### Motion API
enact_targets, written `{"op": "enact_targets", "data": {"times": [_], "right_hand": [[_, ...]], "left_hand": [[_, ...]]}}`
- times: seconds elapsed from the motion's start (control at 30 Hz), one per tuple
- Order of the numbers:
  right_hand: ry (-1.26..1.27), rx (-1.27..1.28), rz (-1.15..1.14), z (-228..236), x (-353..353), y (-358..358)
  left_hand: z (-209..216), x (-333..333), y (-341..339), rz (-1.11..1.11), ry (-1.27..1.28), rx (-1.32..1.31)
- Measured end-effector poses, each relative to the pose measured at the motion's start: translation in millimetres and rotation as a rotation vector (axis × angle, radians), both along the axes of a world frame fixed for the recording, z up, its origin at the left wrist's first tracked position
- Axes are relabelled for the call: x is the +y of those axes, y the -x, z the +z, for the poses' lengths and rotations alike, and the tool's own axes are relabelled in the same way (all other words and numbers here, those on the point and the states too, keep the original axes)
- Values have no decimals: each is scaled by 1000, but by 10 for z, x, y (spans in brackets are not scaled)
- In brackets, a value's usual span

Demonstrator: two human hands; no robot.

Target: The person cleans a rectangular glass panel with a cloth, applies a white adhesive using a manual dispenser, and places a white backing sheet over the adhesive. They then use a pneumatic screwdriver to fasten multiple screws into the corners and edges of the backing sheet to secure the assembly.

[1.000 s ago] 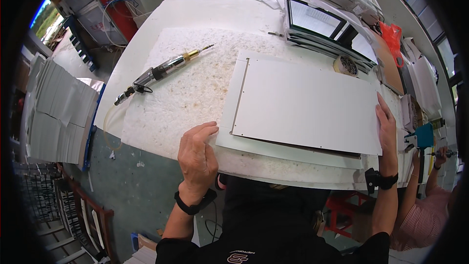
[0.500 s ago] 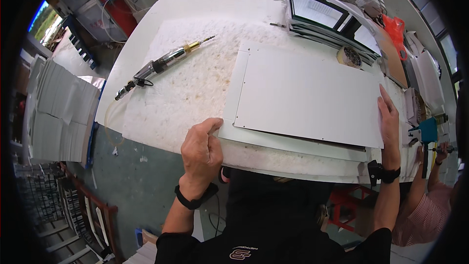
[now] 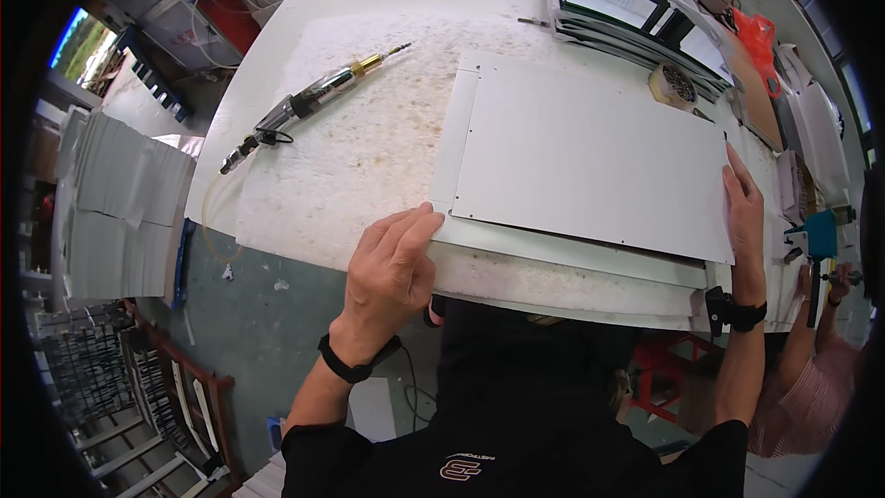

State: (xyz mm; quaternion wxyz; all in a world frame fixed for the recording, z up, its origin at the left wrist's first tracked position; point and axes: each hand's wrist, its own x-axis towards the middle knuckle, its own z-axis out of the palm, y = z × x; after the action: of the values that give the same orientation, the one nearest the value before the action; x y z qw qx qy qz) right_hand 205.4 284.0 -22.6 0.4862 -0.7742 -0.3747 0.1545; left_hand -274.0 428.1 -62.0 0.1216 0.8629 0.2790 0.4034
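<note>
A flat white panel with small holes along its edges lies on the worktable in front of me. Beneath its near side a paler strip or tray edge sticks out, with a dark gap between the two. My left hand grips the near left corner, fingertips pressed together on the edge. At the right end, my right hand holds the panel's short side; its thumb is partly hidden. Left of the panel rests a power screwdriver with a gold collar and thin bit, touched by neither hand.
Behind the panel stand a tub of screws and a stack of dark-framed glass panels. A red plastic bag lies farther right. Stacked white sheets stand at left. Another person's arm is at far right, near a teal tool.
The whole view has shifted slightly. My left fingers have moved a little farther over the panel's near left corner. My right hand keeps its place on the right side.
</note>
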Motion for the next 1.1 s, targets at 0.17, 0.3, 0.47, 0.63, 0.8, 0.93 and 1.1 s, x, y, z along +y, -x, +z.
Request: {"op": "enact_targets", "data": {"times": [0.17,0.3,0.47,0.63,0.8,0.93,1.1], "right_hand": [[18,24,-10,12,38,85],[24,4,5,-46,1,-4],[68,-9,-39,58,57,162],[62,-37,-57,-33,16,147],[180,65,-35,49,-19,97],[179,26,-10,155,-6,161],[165,-16,84,38,-123,-125]], "left_hand": [[91,-21,-7,-16,-29,179],[128,19,-25,-39,-35,226],[190,55,-17,-58,-8,351],[443,130,-153,-175,18,347],[546,308,-170,-267,34,515],[541,318,-228,-255,-5,522],[542,272,-391,-251,-102,523]]}}
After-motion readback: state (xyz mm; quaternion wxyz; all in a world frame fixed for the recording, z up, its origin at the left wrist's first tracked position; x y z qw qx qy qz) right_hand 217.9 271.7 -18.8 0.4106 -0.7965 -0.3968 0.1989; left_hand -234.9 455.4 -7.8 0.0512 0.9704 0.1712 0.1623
